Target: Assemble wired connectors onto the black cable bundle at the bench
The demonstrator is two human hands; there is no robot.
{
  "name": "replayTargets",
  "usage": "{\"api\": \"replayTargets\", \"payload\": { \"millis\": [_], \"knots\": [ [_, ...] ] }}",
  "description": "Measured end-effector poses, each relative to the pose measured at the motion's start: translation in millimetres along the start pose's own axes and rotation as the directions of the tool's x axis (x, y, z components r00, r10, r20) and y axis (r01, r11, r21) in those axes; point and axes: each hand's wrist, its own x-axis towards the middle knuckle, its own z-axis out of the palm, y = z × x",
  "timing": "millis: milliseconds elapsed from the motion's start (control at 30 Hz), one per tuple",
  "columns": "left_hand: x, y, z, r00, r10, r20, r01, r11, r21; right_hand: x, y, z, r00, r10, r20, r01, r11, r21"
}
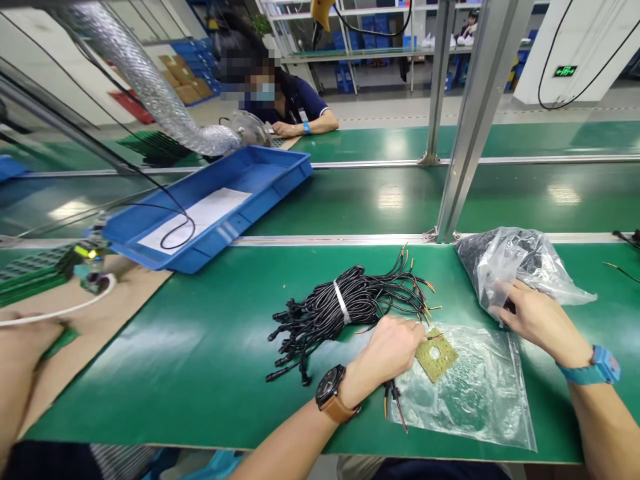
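Observation:
My left hand [395,347], with a brown-strapped watch at the wrist, is closed on thin wire leads [397,400]. Their dark connector and coloured ends hang below the palm, and bare tips poke out past the fingertips over a yellowish sponge [436,357] with a round hole. That sponge lies on a clear zip bag [480,393]. Just beyond the hand rests a bundle of black cables [345,297], tied with a white band. My right hand [533,317], wearing a blue wrist strap, has curled fingers in a clear bag of black parts [520,257]; what they pinch is hidden.
A blue tray [215,237] with paper stands at the back left. Metal posts [470,120] rise behind the green worktop [200,347]. At left, another person's hand [30,340] is beside a white tube [75,310]. A masked co-worker [285,100] sits opposite.

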Motion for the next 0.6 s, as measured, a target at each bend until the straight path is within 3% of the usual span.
{"api": "replayTargets", "payload": {
  "millis": [300, 600],
  "knots": [
    [-2.0, 3.6, -11.4, 0.999, 0.046, -0.026, -0.046, 0.999, -0.010, 0.6, 0.2, 7.1, 0.999, -0.026, 0.037, 0.027, 0.999, -0.041],
    [-4.3, 1.1, -10.8, 0.999, 0.042, -0.029, -0.043, 0.998, -0.040, -0.1, 28.9, 5.4, 0.995, -0.095, -0.043, 0.104, 0.935, 0.340]
  ]
}}
